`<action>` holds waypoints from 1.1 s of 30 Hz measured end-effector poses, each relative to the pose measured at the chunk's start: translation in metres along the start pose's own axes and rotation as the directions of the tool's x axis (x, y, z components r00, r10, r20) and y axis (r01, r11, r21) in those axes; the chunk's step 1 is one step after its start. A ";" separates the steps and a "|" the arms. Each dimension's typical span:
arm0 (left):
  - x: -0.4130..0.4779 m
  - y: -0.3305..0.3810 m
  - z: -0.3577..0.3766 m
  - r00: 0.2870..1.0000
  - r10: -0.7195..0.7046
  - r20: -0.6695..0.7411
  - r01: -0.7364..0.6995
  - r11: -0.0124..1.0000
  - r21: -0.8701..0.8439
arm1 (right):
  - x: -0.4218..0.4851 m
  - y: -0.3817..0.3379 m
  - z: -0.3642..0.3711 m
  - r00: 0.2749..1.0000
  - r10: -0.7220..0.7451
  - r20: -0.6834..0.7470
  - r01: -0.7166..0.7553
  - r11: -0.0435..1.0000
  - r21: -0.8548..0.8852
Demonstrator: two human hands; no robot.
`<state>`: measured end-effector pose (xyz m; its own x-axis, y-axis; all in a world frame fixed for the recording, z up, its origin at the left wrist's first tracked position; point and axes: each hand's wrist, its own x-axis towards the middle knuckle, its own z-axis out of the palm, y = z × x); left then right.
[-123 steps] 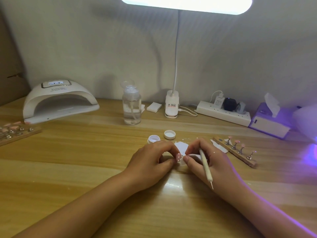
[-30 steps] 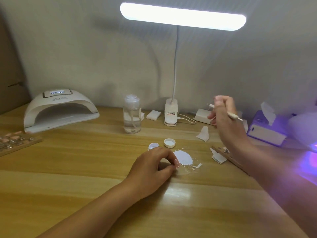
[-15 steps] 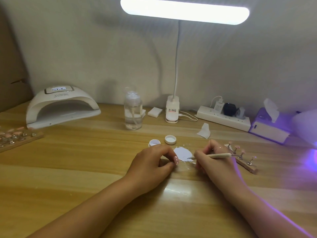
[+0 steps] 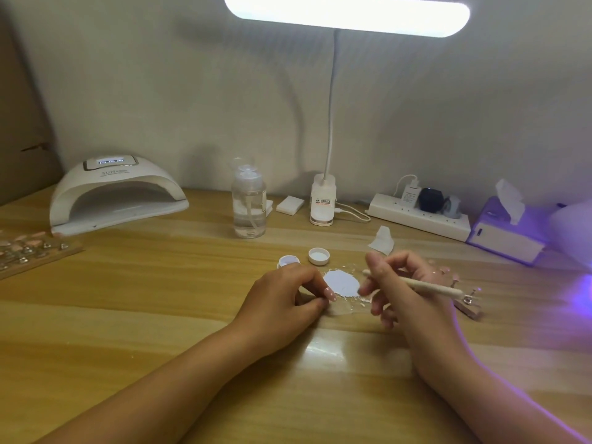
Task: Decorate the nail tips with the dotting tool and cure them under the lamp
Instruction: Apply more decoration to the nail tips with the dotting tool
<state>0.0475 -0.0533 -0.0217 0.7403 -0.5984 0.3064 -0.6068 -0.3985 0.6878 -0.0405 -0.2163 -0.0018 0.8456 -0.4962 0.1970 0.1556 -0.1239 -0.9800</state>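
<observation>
Left hand (image 4: pixel 282 302) pinches nail tip (image 4: pixel 330 294); right hand (image 4: pixel 407 293) holds dotting tool (image 4: pixel 426 286).

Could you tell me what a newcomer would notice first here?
The glowing desk lamp bar at top centre dominates. Below it, mid-table, the left hand pinches a pink nail tip beside a white patch, while the right hand holds the dotting tool. The white curing lamp sits back left; a purple glow spills in at the right edge.

A desk lamp (image 4: pixel 346 14) above the right hand (image 4: pixel 416 306) glared blown-out white, violet glow spilled to that hand's right, and its fingers (image 4: pixel 379 304) blurred.
</observation>
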 end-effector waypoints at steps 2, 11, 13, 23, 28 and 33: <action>0.000 0.000 0.000 1.000 0.009 0.002 -0.009 1.000 0.005 | -0.002 0.005 0.004 0.993 0.100 0.058 -0.101 0.995 0.000; 0.001 -0.002 0.000 1.000 0.012 0.003 -0.012 1.000 0.004 | -0.005 0.006 0.009 0.988 0.120 0.094 -0.106 0.984 -0.142; 0.001 -0.002 0.000 1.000 0.014 0.001 -0.014 1.000 0.007 | -0.005 0.006 0.010 0.989 0.115 0.096 -0.100 0.984 -0.145; 0.001 -0.003 0.001 1.000 0.025 -0.006 -0.025 1.000 0.002 | -0.004 0.010 0.010 0.987 0.104 0.119 -0.083 0.982 -0.169; 0.001 -0.004 0.001 1.000 0.030 -0.006 -0.030 1.000 0.003 | -0.002 0.013 0.008 0.987 0.104 0.123 -0.085 0.985 -0.147; 0.001 -0.004 0.001 0.999 0.036 -0.008 -0.036 0.999 0.004 | -0.002 0.014 0.008 0.987 0.086 0.133 -0.063 0.984 -0.164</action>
<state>0.0506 -0.0531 -0.0250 0.7201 -0.6068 0.3365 -0.6344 -0.3795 0.6734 -0.0360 -0.2096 -0.0161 0.9160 -0.3867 0.1070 0.0160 -0.2312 -0.9728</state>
